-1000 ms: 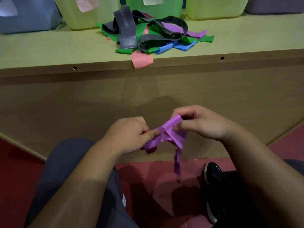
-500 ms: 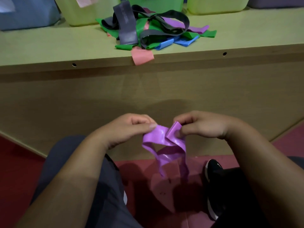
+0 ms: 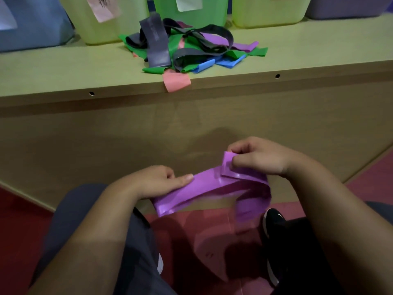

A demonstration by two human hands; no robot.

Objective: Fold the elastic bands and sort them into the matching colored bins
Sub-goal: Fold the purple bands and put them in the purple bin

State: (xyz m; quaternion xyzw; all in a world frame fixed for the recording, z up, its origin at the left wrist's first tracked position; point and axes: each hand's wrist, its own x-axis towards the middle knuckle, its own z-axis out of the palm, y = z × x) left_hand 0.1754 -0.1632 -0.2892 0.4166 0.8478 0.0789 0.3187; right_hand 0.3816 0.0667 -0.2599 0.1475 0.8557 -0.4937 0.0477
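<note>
While the purple band (image 3: pixel 208 188) is only part folded, I enter the tally as things lie.

In hand: one purple band, held in the air in front of the desk (image 3: pixel 63 69), over my lap and the red floor (image 3: pixel 21 220). It is gripped at its left end by my left hand (image 3: pixel 157 184), thumb laid flat on top and the other fingers (image 3: pixel 170 174) curled behind. A short turned-up end is pinched between thumb and forefinger of my right hand (image 3: pixel 259 158). The slack loops down under that hand, blurred. The fold is begun, not finished. I judge it needs flattening and another fold before it goes to the purple bin (image 3: pixel 348 7) at the far right.

On the desk: one pile of bands (image 3: pixel 191 50), tangled, unfolded and unsorted.
- grey bands (image 3: pixel 157 50): at least two
- blue bands (image 3: pixel 204 66): two ends showing
- purple strips (image 3: pixel 246 46): one or two
- green bands (image 3: pixel 257 51): several, not separable by eye
- pink band (image 3: pixel 176 81): one hanging over the desk edge, and a scrap deeper in that may be another

Exact total: cannot tell. I judge most of the work lies ahead.

Bins: five in view along the back.
- one blue bin (image 3: pixel 32 24)
- one yellow-green bin (image 3: pixel 100 28)
- one green bin (image 3: pixel 191 18)
- a second yellow-green bin (image 3: pixel 268 13)
- the purple bin

Their insides are hidden, so bands already sorted cannot be counted.
</note>
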